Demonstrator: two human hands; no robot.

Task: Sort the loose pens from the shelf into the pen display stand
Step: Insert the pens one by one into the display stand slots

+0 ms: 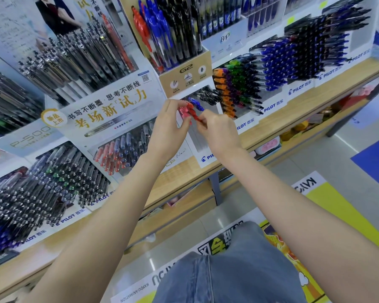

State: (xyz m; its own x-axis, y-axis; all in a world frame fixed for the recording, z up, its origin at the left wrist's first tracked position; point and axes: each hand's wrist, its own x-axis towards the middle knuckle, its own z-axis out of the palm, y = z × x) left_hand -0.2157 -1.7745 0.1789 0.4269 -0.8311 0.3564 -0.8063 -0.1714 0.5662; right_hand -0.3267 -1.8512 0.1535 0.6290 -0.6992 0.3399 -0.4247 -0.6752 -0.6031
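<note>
My left hand [170, 125] holds a small bunch of red pens [186, 110] in front of a white Pilot display stand [207, 157] on the wooden shelf. Beside it my right hand [219, 131] pinches one red pen [197, 118] from that bunch with thumb and fingers. A blue pen [196, 103] and a few black pens [208, 95] stand in the upper slots of the stand, just behind my fingers. Much of the stand's lower part is grey and shows no pens; my hands hide the rest.
Full pen displays crowd the shelf: a G2 box [185, 72] above, coloured pens [234, 88] and blue pens [278, 64] to the right, black pens [53, 184] to the left. The wooden shelf edge [278, 125] runs below. Floor posters lie underfoot.
</note>
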